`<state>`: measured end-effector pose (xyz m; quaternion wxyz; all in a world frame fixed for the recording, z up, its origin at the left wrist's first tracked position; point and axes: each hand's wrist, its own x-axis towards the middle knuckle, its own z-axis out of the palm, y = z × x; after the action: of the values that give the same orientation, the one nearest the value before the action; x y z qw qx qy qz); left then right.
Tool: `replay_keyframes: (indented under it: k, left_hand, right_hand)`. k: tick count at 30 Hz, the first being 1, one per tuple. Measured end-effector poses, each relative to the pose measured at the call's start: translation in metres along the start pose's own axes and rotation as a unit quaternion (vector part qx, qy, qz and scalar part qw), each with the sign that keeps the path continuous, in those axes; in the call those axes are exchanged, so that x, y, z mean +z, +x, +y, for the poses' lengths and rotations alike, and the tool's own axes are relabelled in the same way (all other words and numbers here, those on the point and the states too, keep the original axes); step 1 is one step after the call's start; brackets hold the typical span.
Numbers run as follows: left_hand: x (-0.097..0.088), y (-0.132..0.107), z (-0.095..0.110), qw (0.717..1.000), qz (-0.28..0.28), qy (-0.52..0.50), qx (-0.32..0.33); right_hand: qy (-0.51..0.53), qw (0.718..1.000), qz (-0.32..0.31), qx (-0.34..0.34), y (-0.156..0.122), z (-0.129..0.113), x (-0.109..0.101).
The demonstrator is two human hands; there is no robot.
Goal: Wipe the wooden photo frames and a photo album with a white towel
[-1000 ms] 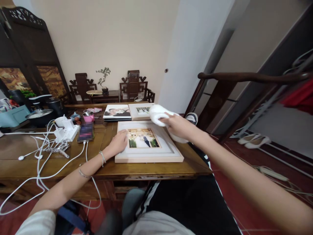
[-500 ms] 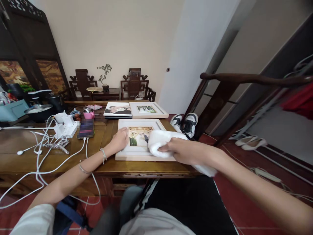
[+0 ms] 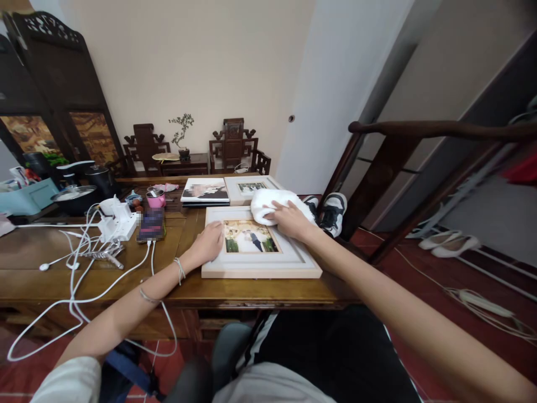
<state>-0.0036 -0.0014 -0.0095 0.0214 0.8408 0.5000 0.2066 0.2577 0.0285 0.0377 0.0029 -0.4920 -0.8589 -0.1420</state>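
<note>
A framed photo of a couple, the picture frame [image 3: 262, 270], lies flat on the wooden table in front of me. My left hand [image 3: 210, 243] is closed on its left edge, fingertips on the pale border. In my right hand [image 3: 292, 220] is a bunched white cloth [image 3: 263, 202], pressed by the fingers against the frame's far right corner. Behind lies a second picture frame [image 3: 235, 194] with a smaller photo, partly covered by the cloth. Left of that sits a stack topped by a photo panel [image 3: 205, 189].
Left on the table [image 3: 168, 268] are tangled white cables [image 3: 71, 280], a power strip [image 3: 119, 224], a phone [image 3: 151, 225], a pink cup [image 3: 156, 198] and a lidded pan [image 3: 74, 198]. A wooden chair [image 3: 386, 162] and sneakers [image 3: 333, 212] stand to the right.
My right hand has moved the white cloth away from me, from the frame's right middle up to its far right corner, uncovering the photo. My left hand stays on the left edge.
</note>
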Motion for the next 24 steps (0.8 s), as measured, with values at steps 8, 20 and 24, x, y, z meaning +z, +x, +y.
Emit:
replay_keyframes:
  k: [8,20,24]
  left_hand:
    - [-0.001,-0.002,0.006,1.000,0.016,-0.010,-0.025]
    - [-0.002,-0.003,0.004,1.000,0.008,-0.013,0.000]
    - [0.000,-0.002,0.002,1.000,0.004,-0.012,-0.007]
  right_hand:
    - [0.043,0.993,-0.079,-0.081,-0.069,-0.025,-0.034]
    - [0.037,0.999,0.030,0.025,-0.060,-0.020,-0.064]
    - [-0.019,0.995,0.092,-0.031,-0.016,-0.005,-0.039]
